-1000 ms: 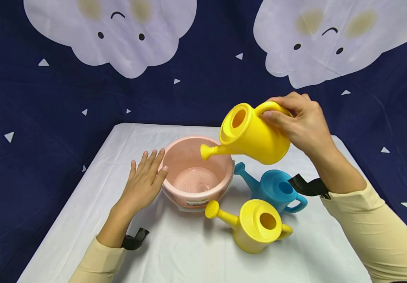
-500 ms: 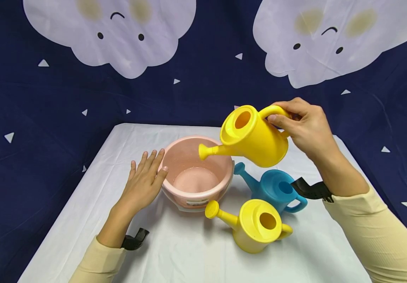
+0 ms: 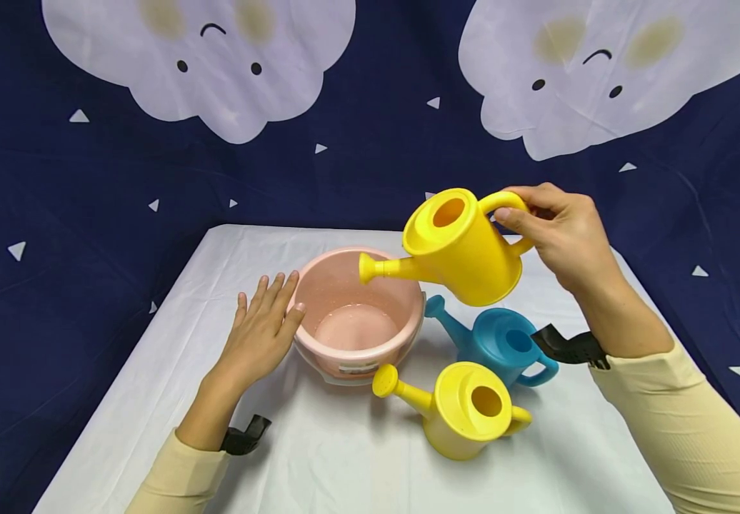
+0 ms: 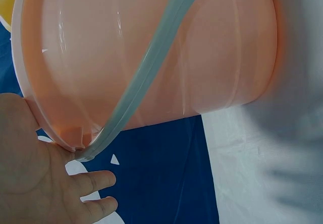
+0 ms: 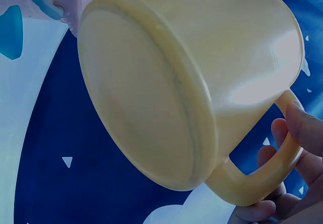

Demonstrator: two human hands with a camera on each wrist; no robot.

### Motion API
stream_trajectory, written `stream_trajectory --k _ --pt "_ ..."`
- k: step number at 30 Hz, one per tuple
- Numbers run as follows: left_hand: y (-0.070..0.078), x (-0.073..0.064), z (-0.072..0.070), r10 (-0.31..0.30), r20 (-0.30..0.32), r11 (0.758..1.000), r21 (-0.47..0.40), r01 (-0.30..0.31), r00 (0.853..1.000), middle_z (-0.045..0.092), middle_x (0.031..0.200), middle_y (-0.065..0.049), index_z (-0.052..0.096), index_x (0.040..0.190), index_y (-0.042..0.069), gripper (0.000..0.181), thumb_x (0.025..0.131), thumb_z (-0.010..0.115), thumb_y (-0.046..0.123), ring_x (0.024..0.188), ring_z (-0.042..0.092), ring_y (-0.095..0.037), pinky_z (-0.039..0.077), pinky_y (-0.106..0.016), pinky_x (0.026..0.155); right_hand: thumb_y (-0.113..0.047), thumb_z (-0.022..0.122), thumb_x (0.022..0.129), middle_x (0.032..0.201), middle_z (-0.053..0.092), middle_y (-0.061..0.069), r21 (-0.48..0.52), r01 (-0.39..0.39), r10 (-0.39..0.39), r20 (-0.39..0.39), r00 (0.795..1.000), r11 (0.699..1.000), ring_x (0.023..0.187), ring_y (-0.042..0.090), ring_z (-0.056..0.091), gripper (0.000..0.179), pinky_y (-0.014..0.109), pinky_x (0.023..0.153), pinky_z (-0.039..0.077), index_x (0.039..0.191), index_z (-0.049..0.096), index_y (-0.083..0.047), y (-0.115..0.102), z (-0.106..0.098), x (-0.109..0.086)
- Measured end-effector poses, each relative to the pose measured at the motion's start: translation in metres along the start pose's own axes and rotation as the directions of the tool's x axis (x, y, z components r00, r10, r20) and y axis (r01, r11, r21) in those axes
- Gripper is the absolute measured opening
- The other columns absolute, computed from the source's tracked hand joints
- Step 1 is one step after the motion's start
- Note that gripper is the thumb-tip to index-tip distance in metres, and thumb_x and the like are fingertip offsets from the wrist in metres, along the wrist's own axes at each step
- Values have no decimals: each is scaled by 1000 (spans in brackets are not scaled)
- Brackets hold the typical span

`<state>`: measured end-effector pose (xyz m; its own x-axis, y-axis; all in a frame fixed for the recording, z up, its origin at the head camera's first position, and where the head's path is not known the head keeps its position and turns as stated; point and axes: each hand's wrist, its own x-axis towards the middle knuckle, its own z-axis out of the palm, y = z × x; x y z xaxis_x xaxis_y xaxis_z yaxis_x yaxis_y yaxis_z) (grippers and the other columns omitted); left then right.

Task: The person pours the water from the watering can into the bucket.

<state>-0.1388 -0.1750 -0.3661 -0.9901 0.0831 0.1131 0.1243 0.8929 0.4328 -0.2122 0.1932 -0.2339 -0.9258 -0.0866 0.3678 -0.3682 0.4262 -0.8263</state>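
My right hand grips the handle of a yellow watering can, raised above the table and tilted a little toward its spout. Its spout head reaches over the pink bucket, inside the far half of the opening in the head view. In the right wrist view the can's flat base shows, with fingers curled round the handle. On the bucket's left rim rests my left hand, fingers straight and spread. The left wrist view shows the bucket's grey carrying handle hanging down its side. A little water lies in the bucket.
A second yellow watering can stands in front, right of the bucket. Behind it is a blue watering can, below the raised one. White cloth covers the table; a dark blue backdrop with clouds hangs behind.
The raised watering can has tipped back toward level, its spout head rising and shifting slightly left. My right hand has lowered a bit and moved right. The left hand stays put.
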Motion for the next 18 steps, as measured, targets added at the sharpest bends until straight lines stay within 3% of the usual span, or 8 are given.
stream_trajectory --k 5,13,18 --pt "0 0 0 -1 0 1000 -7 1 1000 13 159 -12 9 153 28 60 100 18 54 149 -1 -31 -5 -61 115 -24 70 84 90 61 -8 55 -27 28 -12 1000 998 87 11 55 33 12 72 49 113 70 -8 2 -2 1" --pt "0 0 0 -1 -1 1000 -8 1 1000 14 159 -13 9 153 27 60 100 18 54 149 -2 -31 -6 -60 115 -23 70 83 86 61 -8 81 -47 52 -61 997 996 84 14 51 36 12 66 50 114 68 -4 4 -3 1" --pt "0 0 0 -2 2 1000 -5 2 1000 13 159 -12 9 153 28 60 100 18 54 149 -3 -31 -6 -60 115 -20 75 79 78 65 -4 215 -43 62 -83 995 976 73 12 57 35 14 64 53 109 71 -3 8 -4 1"
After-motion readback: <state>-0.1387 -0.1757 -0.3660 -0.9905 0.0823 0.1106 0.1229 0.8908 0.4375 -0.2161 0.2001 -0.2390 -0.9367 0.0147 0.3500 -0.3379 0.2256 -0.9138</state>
